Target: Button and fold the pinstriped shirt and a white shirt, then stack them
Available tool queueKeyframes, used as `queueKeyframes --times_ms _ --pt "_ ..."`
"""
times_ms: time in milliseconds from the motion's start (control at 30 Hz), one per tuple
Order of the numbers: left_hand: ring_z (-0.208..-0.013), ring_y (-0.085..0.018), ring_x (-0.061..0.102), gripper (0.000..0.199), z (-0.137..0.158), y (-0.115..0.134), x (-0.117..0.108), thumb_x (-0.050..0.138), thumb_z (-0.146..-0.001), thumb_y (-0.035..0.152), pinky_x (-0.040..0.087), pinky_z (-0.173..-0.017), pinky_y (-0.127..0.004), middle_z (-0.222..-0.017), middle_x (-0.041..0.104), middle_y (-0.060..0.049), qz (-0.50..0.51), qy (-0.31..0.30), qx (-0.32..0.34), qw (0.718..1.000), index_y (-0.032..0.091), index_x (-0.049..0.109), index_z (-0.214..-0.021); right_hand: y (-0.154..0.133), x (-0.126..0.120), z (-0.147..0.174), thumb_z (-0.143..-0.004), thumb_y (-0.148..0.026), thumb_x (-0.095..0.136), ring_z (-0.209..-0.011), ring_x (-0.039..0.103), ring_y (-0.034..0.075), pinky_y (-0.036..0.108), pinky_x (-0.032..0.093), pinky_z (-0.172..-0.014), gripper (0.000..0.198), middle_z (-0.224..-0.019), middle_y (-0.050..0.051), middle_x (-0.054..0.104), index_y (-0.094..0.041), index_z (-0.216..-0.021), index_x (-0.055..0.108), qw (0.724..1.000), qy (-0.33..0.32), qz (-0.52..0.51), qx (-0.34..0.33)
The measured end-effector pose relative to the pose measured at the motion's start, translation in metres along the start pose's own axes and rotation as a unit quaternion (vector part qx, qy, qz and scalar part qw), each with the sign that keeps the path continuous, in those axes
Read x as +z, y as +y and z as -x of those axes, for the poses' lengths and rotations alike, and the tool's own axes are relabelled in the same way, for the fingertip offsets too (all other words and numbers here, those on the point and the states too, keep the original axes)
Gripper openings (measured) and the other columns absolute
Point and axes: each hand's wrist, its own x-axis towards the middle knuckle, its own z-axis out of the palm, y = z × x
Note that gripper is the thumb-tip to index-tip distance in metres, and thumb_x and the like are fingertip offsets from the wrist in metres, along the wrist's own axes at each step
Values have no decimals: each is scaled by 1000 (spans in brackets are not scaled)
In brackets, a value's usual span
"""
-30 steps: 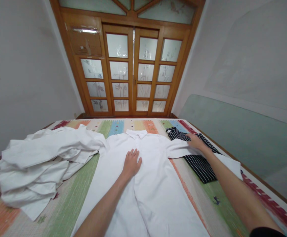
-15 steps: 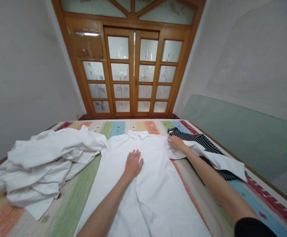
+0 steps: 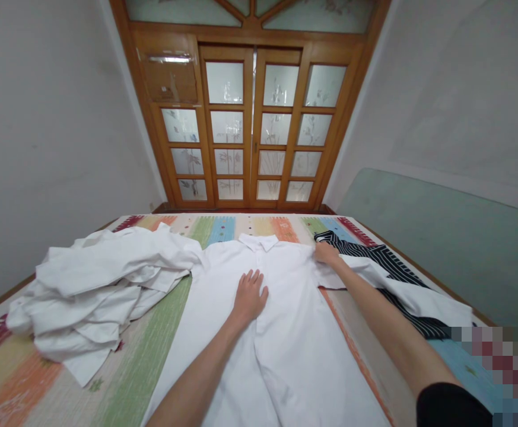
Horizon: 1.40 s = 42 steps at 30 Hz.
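A white collared shirt (image 3: 294,332) lies spread front side up on a bed cover, its collar pointing away from me. My left hand (image 3: 250,296) rests flat on the shirt's chest, fingers stretched out, just below the collar. At the right shoulder seam my right hand (image 3: 327,253) is closed with its fingertips pinching the cloth. From there the white sleeve (image 3: 401,290) stretches out to the right, partly behind my forearm. Beneath that sleeve lies a black-and-white striped garment (image 3: 387,258), partly covered.
A loose heap of white clothing (image 3: 102,279) lies on the left, touching the shirt's left sleeve area. The striped, many-coloured cover (image 3: 138,344) spreads under everything. A pale green headboard-like panel (image 3: 437,219) stands along the right wall. Wooden glazed doors (image 3: 250,124) are beyond.
The view has turned slightly left, so everything sits further right in the picture. My hands stay at the same spots on the shirt.
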Motion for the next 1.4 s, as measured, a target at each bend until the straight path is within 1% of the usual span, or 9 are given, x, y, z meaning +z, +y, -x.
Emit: queueKeyframes --times_ms 233,300,433,533,667,867,1033,1267,1400 --pt "-136 -25 41 42 -1 0 0 43 -95 32 31 -114 -45 -142 53 -8 -6 -7 -3 1000 18 53 -133 -2 -1 17 -86 -21 53 -109 61 31 40 48 -88 41 -121 22 58 -13 -126 54 999 41 -11 2" --pt "-136 -25 41 42 -1 0 0 43 -95 33 30 -114 -44 -142 52 -8 -9 -7 -3 1000 19 53 -133 -5 -1 30 -88 -20 49 -110 59 29 39 46 -89 35 -123 20 56 -14 -121 56 994 90 -27 -47" --pt "-136 -25 42 42 -1 0 1 43 -95 33 32 -114 -44 -140 54 -9 -14 -3 1 1000 18 54 -132 -22 15 66 -88 -22 51 -113 55 27 39 42 -99 22 -114 14 61 -16 -106 62 958 149 -96 -226" --pt "-135 -25 43 41 -1 0 1 44 -94 33 33 -113 -44 -139 55 -9 -23 10 4 1000 19 55 -131 -40 38 102 -91 -30 49 -121 52 26 41 39 -105 28 -125 14 60 -16 -111 62 920 138 -166 -328" --pt "-136 -25 42 42 0 1 0 43 -95 33 33 -114 -44 -140 54 -9 -33 11 8 999 18 54 -133 -57 65 152 -97 -43 40 -138 37 27 45 32 -112 47 -145 14 47 -15 -130 56 903 74 -191 -378" --pt "-138 -25 39 44 0 2 -1 38 -97 33 32 -114 -43 -142 51 -9 -52 -6 9 999 17 51 -135 -55 84 201 -100 -44 29 -147 16 27 51 21 -117 57 -157 13 26 -15 -150 32 911 94 -160 -368" --pt "-138 -24 39 44 1 3 -4 34 -98 31 30 -114 -42 -144 49 -8 -63 -18 11 998 16 50 -136 -43 89 232 -99 -48 33 -147 14 26 49 21 -117 65 -158 14 20 -15 -153 21 914 137 -153 -350" --pt "-138 -25 39 46 0 5 -9 34 -96 32 31 -114 -42 -144 49 -10 -62 -34 8 997 15 49 -137 -26 92 272 -96 -56 34 -147 12 27 49 20 -117 77 -159 15 17 -13 -155 8 925 138 -140 -324" --pt "-137 -25 40 46 -1 5 -10 36 -96 32 32 -113 -43 -144 50 -10 -55 -33 5 998 16 51 -136 -10 102 295 -95 -59 34 -147 12 28 49 19 -117 82 -158 18 19 -8 -154 10 948 141 -128 -257"
